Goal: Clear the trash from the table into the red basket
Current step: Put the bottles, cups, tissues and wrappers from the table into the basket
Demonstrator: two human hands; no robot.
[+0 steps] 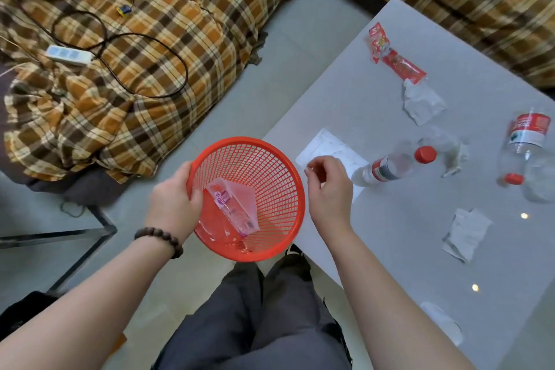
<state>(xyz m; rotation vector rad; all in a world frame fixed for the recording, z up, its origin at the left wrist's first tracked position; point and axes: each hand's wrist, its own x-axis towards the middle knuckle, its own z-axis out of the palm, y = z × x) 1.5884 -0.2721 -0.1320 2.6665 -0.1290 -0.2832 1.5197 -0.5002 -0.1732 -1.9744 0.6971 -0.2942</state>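
Gripping the rim of the red basket (264,177), the left hand (174,201) holds it off the table (390,249) edge, thumb inside the mesh. A clear plastic wrapper (231,207) with purple print lies inside. The right hand (329,189) hangs just beside the basket's rim with fingers loosely curled and holding nothing. On the table lie a white sheet (327,147), two clear bottles (390,167) (528,141) with red caps, a red snack wrapper (393,57) and crumpled tissues (465,233).
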